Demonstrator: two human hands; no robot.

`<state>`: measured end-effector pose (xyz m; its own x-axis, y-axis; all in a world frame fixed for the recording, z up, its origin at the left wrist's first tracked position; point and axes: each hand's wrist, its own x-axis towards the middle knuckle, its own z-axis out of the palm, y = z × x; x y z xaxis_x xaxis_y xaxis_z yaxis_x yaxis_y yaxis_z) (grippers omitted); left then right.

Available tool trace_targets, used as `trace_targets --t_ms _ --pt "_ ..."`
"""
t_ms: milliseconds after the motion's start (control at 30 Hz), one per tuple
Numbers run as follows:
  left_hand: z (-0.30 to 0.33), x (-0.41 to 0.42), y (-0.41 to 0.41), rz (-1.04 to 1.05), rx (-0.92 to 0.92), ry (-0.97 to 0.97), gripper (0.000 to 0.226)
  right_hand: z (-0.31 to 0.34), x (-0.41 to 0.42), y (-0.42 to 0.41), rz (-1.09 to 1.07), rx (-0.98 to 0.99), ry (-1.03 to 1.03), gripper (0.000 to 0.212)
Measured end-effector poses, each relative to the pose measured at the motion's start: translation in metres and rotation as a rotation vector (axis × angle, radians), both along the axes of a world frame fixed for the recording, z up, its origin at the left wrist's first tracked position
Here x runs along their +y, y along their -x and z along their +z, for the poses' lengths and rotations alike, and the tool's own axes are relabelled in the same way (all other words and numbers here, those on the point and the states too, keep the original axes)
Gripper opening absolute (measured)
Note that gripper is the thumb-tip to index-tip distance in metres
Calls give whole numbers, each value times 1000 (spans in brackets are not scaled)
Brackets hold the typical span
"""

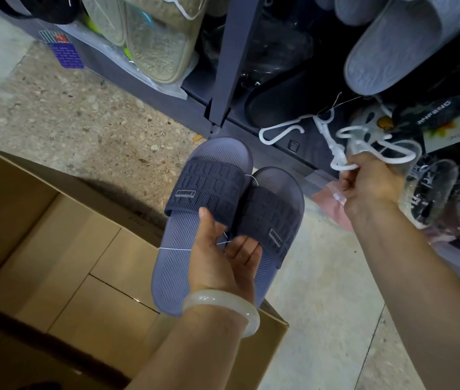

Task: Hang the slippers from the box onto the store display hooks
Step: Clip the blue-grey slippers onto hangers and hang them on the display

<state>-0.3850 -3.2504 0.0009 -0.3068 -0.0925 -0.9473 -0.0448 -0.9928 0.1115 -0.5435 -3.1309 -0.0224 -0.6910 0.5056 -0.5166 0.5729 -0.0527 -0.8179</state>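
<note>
At lower left, an open cardboard box point(54, 249) is sitting on the speckled floor point(68, 108), its flaps standing up and its inside showing only brown panels. Above it, along the top edge, bagged beige slippers point(153, 43) are hanging in clear plastic against the dark display rack point(229, 52). Toward the centre, the left hand point(223, 257) is holding a pair of blue-grey slippers point(223, 209) above the right corner of the box, toes pointing toward the rack. The thumb is pressing on the near edge of the left slipper's dark textured strap, and the remaining fingers are lying curled under the strap of the right slipper, palm turned up. The two slippers are lying side by side and overlapping, and a thin white thread point(175, 249) is running across them. A pale bangle point(220, 308) is sitting on the left wrist. Right of centre, a loose white plastic hanger point(279, 133) is lying against the base of the rack. Further right, the right hand point(369, 187) is reaching toward the rack, its thumb and fingers curling round and pinching a cluster of white hangers point(344, 159); how many hangers are in the grip cannot be told. Above it, a grey slipper point(397, 49) is hanging sole outward, and bagged dark slippers point(434, 190) are crowding the right edge.
</note>
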Motion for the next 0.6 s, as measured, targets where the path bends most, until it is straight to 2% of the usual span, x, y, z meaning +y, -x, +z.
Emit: trace_targets --t_ms 67,200,333,367,500,600 --pt "0 0 0 -3 -10 0 33 6 -1 2 -28 21 -11 6" --pt "-2 1 0 0 -19 1 33 19 -6 8 -37 116 -51 25" --pt "-1 3 3 2 6 15 23 25 -5 15 -51 201 -32 24" --pt "-1 3 3 6 6 23 29 25 -3 17 -35 234 -38 24" --pt "-1 4 5 2 -6 19 33 19 5 19 148 306 -244 16" --pt "1 4 6 -6 -8 3 33 21 13 22 132 360 -300 19"
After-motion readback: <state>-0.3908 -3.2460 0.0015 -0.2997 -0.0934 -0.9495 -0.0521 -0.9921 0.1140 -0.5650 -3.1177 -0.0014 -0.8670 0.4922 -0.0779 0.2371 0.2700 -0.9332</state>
